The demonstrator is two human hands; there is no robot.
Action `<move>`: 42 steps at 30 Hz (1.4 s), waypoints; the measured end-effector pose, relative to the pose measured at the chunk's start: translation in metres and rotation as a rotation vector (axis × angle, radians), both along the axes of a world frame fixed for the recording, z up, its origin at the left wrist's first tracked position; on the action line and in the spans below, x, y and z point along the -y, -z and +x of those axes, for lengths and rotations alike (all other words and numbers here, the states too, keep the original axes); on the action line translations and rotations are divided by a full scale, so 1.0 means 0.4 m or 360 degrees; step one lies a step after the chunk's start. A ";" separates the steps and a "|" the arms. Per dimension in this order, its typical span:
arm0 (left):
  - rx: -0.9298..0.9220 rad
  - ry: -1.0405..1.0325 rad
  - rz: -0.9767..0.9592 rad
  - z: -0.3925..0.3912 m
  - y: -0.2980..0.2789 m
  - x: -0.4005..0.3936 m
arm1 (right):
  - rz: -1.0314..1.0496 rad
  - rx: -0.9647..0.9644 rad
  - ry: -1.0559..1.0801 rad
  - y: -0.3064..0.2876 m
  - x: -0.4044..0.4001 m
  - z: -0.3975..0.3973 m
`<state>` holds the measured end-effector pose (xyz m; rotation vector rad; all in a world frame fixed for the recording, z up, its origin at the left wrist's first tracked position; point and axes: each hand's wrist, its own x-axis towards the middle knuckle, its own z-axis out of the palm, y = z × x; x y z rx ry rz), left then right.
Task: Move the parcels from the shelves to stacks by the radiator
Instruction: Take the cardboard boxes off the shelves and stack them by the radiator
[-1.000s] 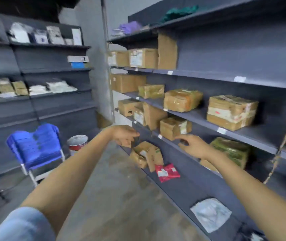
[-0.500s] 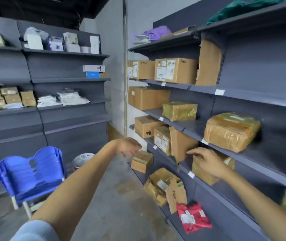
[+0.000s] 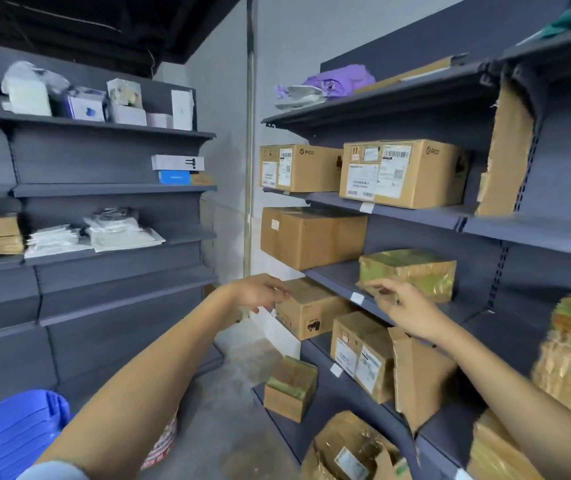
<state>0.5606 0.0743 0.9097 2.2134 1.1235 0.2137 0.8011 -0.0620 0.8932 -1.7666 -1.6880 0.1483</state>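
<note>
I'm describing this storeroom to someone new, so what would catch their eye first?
Two bare arms reach in, the left hand near a plain carton, the right hand at a shiny tape-wrapped parcel on the right-hand shelves. Above sit two labelled boxes, and a blue chair fills the lower left corner.

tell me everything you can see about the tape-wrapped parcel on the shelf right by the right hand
The tape-wrapped parcel is a squat, boxy package, brown cardboard under glossy yellowish-green tape that wrinkles and catches the light. It lies flat on a grey shelf, alone on that stretch, just right of a larger plain cardboard box. It looks slightly crushed, with uneven edges. The right hand reaches up to its lower left corner, fingertips at or just short of it; whether they touch is unclear. No label shows on the visible faces.
</note>
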 end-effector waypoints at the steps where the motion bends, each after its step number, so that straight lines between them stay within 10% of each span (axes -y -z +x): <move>1: 0.0011 0.0027 0.0023 -0.001 0.001 -0.061 | 0.0035 0.0011 0.0023 -0.003 -0.058 -0.005; 21: 0.0673 0.0434 0.0344 0.508 -0.156 -0.800 | 0.1043 -0.0091 0.1317 -0.333 -0.526 0.271; 29: 0.1335 0.0665 0.0037 0.784 -0.324 -0.872 | 0.0869 -0.0498 0.1254 -0.359 -0.607 0.393; 42: 0.2005 0.0271 -0.0083 0.706 -0.316 -1.011 | 0.1963 -0.0804 0.1477 -0.366 -0.644 0.267</move>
